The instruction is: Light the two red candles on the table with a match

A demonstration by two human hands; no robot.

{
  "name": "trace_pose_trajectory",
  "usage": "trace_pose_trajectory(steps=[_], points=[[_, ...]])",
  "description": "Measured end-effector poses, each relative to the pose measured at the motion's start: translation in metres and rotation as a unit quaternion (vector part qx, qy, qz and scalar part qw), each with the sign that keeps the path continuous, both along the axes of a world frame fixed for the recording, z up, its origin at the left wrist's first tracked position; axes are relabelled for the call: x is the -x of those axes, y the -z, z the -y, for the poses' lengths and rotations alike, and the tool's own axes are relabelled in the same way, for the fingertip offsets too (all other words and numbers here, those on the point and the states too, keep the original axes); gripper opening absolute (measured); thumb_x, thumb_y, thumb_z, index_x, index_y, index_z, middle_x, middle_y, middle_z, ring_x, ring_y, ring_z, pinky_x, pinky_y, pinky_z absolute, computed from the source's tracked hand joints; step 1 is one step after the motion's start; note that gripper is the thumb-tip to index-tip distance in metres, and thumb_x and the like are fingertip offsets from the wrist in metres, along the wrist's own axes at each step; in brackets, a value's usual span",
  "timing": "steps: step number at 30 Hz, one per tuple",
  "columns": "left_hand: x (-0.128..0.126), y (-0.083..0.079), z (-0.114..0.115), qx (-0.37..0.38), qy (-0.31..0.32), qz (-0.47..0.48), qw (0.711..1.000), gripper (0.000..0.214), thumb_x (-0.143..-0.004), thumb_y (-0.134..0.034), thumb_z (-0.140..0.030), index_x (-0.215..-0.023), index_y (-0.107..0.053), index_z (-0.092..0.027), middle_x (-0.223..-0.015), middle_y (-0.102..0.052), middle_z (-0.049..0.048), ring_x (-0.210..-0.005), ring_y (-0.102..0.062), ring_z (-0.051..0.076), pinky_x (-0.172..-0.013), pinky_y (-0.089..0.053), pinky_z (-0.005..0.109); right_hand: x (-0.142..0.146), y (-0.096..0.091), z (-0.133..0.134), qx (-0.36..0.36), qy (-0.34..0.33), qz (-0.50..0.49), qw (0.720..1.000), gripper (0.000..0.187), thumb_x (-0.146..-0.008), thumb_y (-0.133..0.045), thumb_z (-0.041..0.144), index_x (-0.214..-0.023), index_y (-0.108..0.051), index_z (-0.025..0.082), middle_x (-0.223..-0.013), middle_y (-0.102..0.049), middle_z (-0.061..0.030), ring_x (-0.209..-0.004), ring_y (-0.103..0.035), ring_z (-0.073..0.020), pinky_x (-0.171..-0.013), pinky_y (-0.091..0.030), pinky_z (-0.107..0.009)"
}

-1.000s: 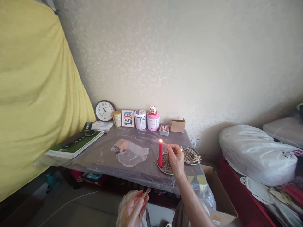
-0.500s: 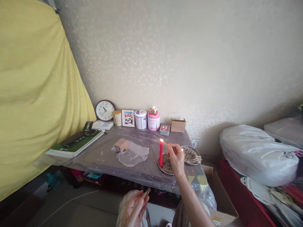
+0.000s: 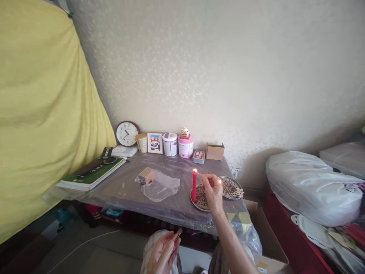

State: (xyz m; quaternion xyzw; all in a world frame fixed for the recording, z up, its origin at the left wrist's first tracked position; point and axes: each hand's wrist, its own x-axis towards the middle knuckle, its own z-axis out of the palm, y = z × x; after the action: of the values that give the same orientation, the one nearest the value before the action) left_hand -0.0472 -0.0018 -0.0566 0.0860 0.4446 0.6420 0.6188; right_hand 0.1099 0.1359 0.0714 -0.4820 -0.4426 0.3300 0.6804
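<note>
A lit red candle stands upright on a round metal plate on the table. My right hand is pinched on a thin matchstick whose tip reaches toward the candle flame. My left hand, low near my lap, is closed on a small matchbox. A second metal plate with several wooden sticks lies just right of my right hand.
The plastic-covered table carries a clear bag with a small box, books, a clock, tins, a framed picture and a cardboard box along the wall. White bags lie at the right. Yellow cloth hangs left.
My right hand holds the matchstick by the flame and has barely shifted. The left hand has sunk slightly lower.
</note>
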Motion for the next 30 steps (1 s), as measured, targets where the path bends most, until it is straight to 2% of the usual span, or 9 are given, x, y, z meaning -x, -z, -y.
trace_pose_trajectory(steps=[6,15,23,30], points=[[-0.0007,0.0035,-0.0003,0.001,0.002,-0.005,1.0,0.042,-0.052,-0.094,-0.044,-0.085,-0.078,-0.024,-0.096,-0.083,0.0102,-0.092,-0.076,0.028,-0.093,-0.055,0.04,-0.0011,-0.001,0.0036,0.001,-0.003,-0.002,1.0,0.028,-0.073,-0.071,0.05,-0.074,-0.064,0.023,-0.052,-0.056,0.0069,-0.047,-0.053,-0.0137,-0.047,-0.039,-0.025],[-0.0034,0.0007,-0.0006,0.013,-0.003,-0.007,1.0,0.033,-0.059,-0.089,-0.036,-0.087,-0.076,-0.023,-0.095,-0.082,0.0116,-0.093,-0.076,0.03,-0.102,-0.051,0.045,-0.0058,-0.0016,0.0062,0.001,-0.008,0.01,1.0,0.032,-0.077,-0.069,0.053,-0.077,-0.063,0.022,-0.05,-0.055,0.0072,-0.046,-0.052,-0.0133,-0.049,-0.04,-0.025],[-0.0015,0.0058,-0.0024,0.015,0.008,-0.007,1.0,0.033,-0.057,-0.09,-0.034,-0.085,-0.076,-0.024,-0.092,-0.083,0.0094,-0.089,-0.077,0.027,-0.087,-0.057,0.038,-0.0023,-0.0018,0.0026,0.009,0.006,0.023,1.0,0.028,-0.076,-0.068,0.051,-0.075,-0.063,0.023,-0.049,-0.055,0.0074,-0.045,-0.053,-0.0144,-0.046,-0.038,-0.025],[-0.0007,0.0068,-0.0021,0.013,0.005,-0.021,1.0,0.036,-0.055,-0.09,-0.039,-0.084,-0.076,-0.025,-0.091,-0.082,0.0093,-0.091,-0.077,0.03,-0.092,-0.057,0.042,0.0009,-0.0031,-0.0001,0.016,0.014,0.033,0.999,0.026,-0.075,-0.067,0.049,-0.075,-0.064,0.024,-0.047,-0.055,0.0078,-0.043,-0.052,-0.0142,-0.046,-0.037,-0.025]])
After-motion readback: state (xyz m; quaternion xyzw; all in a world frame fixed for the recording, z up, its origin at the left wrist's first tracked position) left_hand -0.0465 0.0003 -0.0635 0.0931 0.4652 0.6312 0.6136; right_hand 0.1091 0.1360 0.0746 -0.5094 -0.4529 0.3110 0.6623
